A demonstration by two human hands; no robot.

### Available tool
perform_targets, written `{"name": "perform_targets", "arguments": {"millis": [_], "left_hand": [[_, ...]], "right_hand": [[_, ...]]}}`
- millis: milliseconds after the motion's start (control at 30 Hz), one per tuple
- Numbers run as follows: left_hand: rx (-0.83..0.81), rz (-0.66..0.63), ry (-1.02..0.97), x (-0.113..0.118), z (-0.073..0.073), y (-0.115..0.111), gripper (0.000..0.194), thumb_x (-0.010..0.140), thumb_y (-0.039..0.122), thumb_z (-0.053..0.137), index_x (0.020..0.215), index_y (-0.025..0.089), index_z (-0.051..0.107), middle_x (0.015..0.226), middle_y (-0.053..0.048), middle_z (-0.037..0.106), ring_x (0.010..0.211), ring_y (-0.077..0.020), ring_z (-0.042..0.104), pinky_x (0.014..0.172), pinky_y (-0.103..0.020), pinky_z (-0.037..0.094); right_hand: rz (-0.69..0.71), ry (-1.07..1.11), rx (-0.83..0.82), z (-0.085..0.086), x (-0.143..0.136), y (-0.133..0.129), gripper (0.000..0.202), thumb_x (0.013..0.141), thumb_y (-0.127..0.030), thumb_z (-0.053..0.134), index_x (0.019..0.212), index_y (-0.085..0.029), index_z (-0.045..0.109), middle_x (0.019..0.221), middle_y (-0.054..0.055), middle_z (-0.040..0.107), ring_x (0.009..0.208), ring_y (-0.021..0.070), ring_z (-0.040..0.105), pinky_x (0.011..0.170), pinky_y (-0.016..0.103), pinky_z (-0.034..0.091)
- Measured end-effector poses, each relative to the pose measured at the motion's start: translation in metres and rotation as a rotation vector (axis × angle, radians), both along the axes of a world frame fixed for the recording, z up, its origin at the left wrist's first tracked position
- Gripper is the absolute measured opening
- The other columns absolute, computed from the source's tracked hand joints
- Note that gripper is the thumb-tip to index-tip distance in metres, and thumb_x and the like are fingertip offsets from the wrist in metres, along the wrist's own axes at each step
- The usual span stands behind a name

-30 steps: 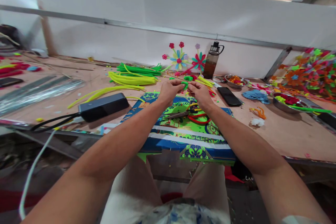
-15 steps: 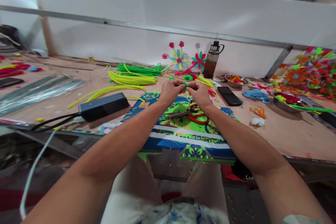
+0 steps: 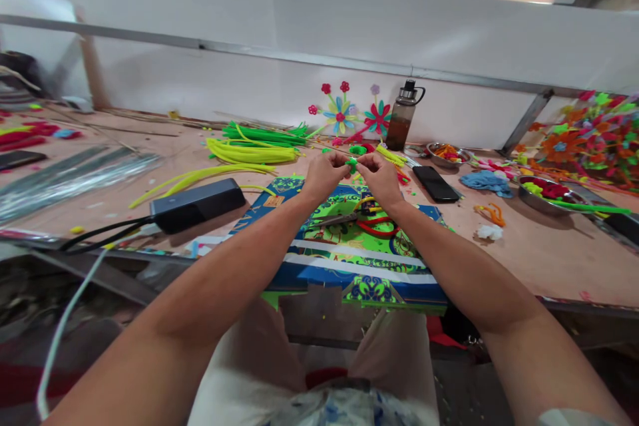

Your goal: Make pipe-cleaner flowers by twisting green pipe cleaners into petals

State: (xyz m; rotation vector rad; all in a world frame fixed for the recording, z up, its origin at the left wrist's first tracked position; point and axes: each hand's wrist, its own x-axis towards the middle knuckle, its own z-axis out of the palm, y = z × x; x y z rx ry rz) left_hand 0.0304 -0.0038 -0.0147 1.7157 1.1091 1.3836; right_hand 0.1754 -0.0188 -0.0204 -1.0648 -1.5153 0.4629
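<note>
Between the fingertips of both hands is a small green pipe cleaner piece (image 3: 352, 164), bent into a compact shape. My left hand (image 3: 325, 173) pinches it from the left. From the other side my right hand (image 3: 378, 175) grips it with thumb and finger. Below the hands lies a blue and green printed board (image 3: 329, 267) with white strips across it. Scissors (image 3: 377, 226) with red handles rest on the board, with a yellow-handled tool (image 3: 368, 205) close by. Fingers partly cover the green piece, so its exact form is hard to make out.
Yellow pipe cleaners (image 3: 249, 152) and green ones (image 3: 269, 134) lie at the back left. A black power bank (image 3: 197, 205) sits nearer. Finished pipe cleaner flowers (image 3: 339, 114), a bottle (image 3: 401, 121), a phone (image 3: 435, 184) and a metal bowl (image 3: 544, 200) stand around.
Both hands stay in nearly the same place. The green piece between the fingertips has turned slightly and shows more of its shape.
</note>
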Motion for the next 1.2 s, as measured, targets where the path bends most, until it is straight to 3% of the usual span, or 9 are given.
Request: {"name": "perform_targets", "arguments": {"millis": [500, 800, 1000, 1200], "left_hand": [[-0.032, 0.001, 0.010, -0.001, 0.004, -0.006, 0.009, 0.066, 0.022, 0.066, 0.071, 0.016, 0.070, 0.055, 0.002, 0.062, 0.051, -0.0111, 0.056, 0.051, -0.021, 0.042], [-0.086, -0.120, -0.199, 0.005, -0.007, 0.001, 0.022, 0.061, 0.027, 0.074, 0.076, 0.015, 0.064, 0.062, 0.000, 0.064, 0.057, -0.0116, 0.058, 0.056, -0.023, 0.046], [-0.096, -0.125, -0.223, 0.005, -0.004, -0.003, 0.017, 0.067, 0.028, 0.071, 0.072, 0.014, 0.065, 0.060, 0.000, 0.063, 0.055, -0.0109, 0.058, 0.056, -0.024, 0.046], [-0.192, -0.203, -0.314, 0.007, -0.006, -0.001, 0.026, 0.063, 0.034, 0.075, 0.075, 0.015, 0.063, 0.065, -0.001, 0.064, 0.056, -0.0107, 0.060, 0.057, -0.024, 0.047]], "right_hand": [[-0.031, -0.240, 0.169, -0.003, 0.001, -0.003, 0.009, 0.077, -0.021, 0.059, 0.068, -0.019, 0.062, 0.069, 0.000, 0.062, 0.067, 0.0151, 0.054, 0.067, 0.028, 0.042], [-0.008, 0.057, -0.044, -0.004, 0.001, 0.003, 0.012, 0.073, -0.030, 0.060, 0.070, -0.018, 0.059, 0.062, -0.002, 0.057, 0.057, 0.0123, 0.050, 0.060, 0.027, 0.042], [-0.028, -0.011, 0.048, 0.000, -0.003, -0.003, 0.012, 0.073, -0.029, 0.060, 0.076, -0.018, 0.058, 0.073, 0.000, 0.061, 0.066, 0.0138, 0.054, 0.065, 0.028, 0.045], [-0.032, -0.120, 0.113, 0.002, -0.002, -0.006, 0.010, 0.078, -0.026, 0.057, 0.071, -0.019, 0.058, 0.075, 0.001, 0.061, 0.072, 0.0153, 0.055, 0.069, 0.030, 0.045]]}}
